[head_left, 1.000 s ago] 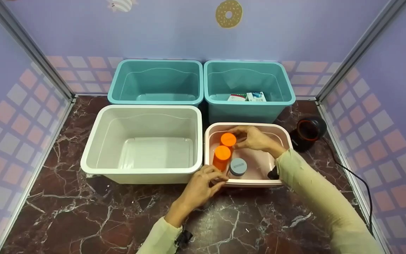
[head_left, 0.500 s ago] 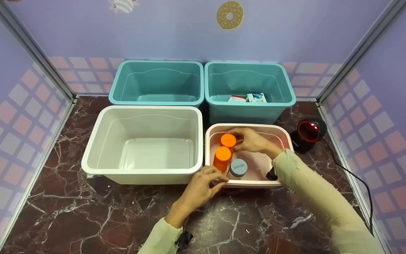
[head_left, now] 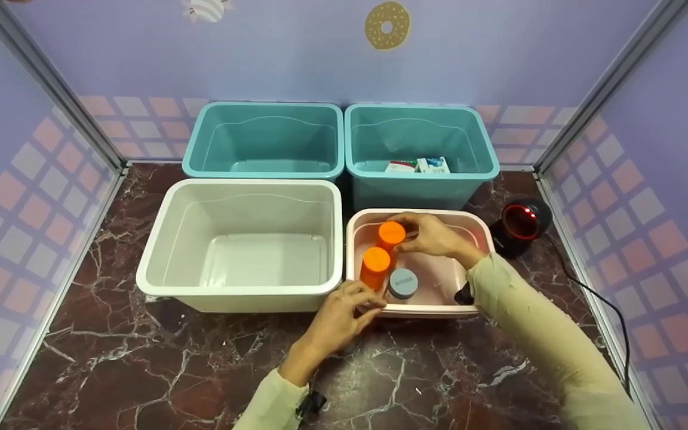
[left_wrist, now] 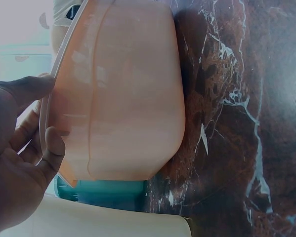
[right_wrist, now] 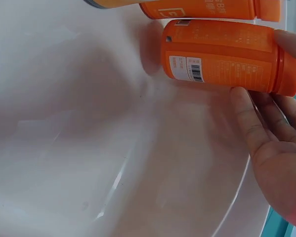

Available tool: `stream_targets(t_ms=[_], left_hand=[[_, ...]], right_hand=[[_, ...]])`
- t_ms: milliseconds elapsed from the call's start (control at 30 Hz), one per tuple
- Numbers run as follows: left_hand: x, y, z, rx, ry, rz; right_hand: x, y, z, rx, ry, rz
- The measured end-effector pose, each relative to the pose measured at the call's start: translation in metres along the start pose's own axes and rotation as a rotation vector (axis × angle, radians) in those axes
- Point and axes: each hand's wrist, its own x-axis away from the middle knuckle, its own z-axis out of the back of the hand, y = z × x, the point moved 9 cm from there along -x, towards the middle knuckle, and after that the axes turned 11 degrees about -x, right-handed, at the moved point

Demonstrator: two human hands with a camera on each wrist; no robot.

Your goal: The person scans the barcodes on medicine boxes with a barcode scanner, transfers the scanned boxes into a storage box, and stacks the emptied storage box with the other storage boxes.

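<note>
Inside the pink bin (head_left: 433,309) stand two orange bottles and a grey-lidded jar (head_left: 404,283). My right hand (head_left: 430,236) reaches over the bin and grips the farther orange bottle (head_left: 392,234) near its cap. In the right wrist view, thumb and fingers lie on either side of that bottle (right_wrist: 222,54), whose label carries a barcode. The nearer orange bottle (head_left: 375,267) stands close beside it, toward the bin's front left corner. At that corner my left hand (head_left: 333,316) holds the bin's rim; the left wrist view shows its fingers around the rim.
A white bin (head_left: 239,290) stands left of the pink one. Behind are two teal bins, a left one (head_left: 263,173) and a right one (head_left: 421,191) with small boxes (head_left: 433,165) inside. To the right sits a black corded device (head_left: 522,224) with a red glowing ring.
The farther orange bottle has shifted slightly right and back with my right hand, away from the nearer bottle. Red light has come on in the black device. My left hand has stayed put.
</note>
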Motion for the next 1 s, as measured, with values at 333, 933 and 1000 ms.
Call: stream_targets(t_ms=[333,933,1000], left_hand=[[0.002,-0.003,-0.002,0.015,0.010,0.001],[0.000,-0.001,-0.001,0.017,-0.009,0.008],[0.000,-0.001,-0.001,0.019,-0.018,0.013]], right_hand=[[0.007,-0.009,0.015,0.004,0.066,-0.032],[0.030,-0.066,0.039,0.046,0.156,0.030],[0.032,-0.067,0.043,0.044,0.161,0.031]])
